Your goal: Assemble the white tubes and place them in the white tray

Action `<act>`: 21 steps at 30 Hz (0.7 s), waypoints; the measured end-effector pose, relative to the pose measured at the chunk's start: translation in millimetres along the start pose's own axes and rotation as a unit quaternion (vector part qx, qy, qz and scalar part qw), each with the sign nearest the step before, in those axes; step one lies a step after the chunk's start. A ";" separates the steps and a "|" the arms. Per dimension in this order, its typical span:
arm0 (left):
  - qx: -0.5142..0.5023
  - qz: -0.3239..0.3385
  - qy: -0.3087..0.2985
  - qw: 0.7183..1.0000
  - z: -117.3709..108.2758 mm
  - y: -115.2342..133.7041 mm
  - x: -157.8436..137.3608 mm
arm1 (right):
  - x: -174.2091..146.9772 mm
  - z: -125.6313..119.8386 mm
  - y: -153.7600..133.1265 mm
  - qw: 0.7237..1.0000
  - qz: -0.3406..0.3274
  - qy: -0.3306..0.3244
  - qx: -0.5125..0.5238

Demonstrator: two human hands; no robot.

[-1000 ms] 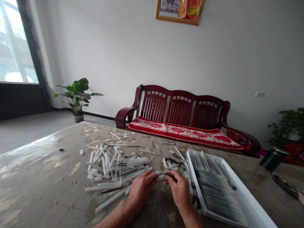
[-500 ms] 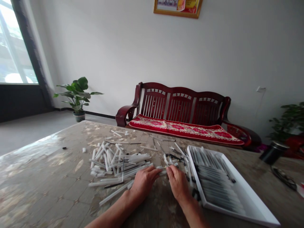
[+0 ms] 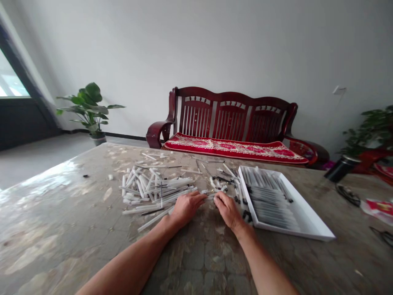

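Both of my hands meet low over the table, fingers pinched. My left hand point(image 3: 188, 208) is closed on one end of a translucent pen barrel point(image 3: 210, 196), mostly hidden by the fingers. Opposite it, my right hand point(image 3: 227, 209) pinches the other end, its fingertips a short gap away. Beside the left hand lies a heap of white, translucent pen barrels point(image 3: 141, 184) with thin dark refills among them. Just beyond the right hand are small black and clear pen parts point(image 3: 221, 185), loosely scattered.
A white tray point(image 3: 311, 221) with rows of pens point(image 3: 273, 205) stands right of my right hand. Farther right are a black cylinder point(image 3: 342, 169), a dark cable point(image 3: 348, 194) and a red-and-white packet point(image 3: 379, 208). Behind the table is a red wooden bench point(image 3: 230, 119).
The camera view has tilted down, so more of my forearms and the near table shows. My hands stay pinched close together over the same spot.
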State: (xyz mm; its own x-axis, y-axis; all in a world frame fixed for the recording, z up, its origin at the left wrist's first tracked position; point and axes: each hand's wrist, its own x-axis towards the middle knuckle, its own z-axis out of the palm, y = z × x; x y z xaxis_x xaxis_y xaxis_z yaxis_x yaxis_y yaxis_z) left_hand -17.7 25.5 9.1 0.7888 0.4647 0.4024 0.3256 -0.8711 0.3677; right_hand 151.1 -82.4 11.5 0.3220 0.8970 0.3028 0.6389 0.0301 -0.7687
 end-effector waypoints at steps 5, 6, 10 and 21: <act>0.010 0.023 0.005 1.000 2.6 -1.1 -1.3 | 0.3 -2.7 -0.9 0.999 0.017 -0.022 -0.019; 0.009 0.017 0.010 1.000 2.9 -1.2 -1.7 | 0.3 -3.1 -1.5 1.000 0.013 -0.015 -0.018; 0.001 0.016 0.013 1.000 2.8 0.0 -3.0 | 1.3 -1.1 -1.8 0.999 -0.003 0.014 -0.039; -0.010 -0.003 -0.015 1.000 2.1 4.2 -2.0 | 0.8 -0.6 -3.1 0.998 -0.009 0.000 -0.066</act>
State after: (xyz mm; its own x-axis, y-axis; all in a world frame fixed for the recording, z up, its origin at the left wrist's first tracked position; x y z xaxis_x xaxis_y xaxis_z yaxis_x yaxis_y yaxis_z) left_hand -16.8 20.6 8.1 0.8025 0.4639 0.3751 0.3194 -0.8652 0.3866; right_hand 149.8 -82.1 14.5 0.3094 0.8969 0.3159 0.7309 -0.0118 -0.6824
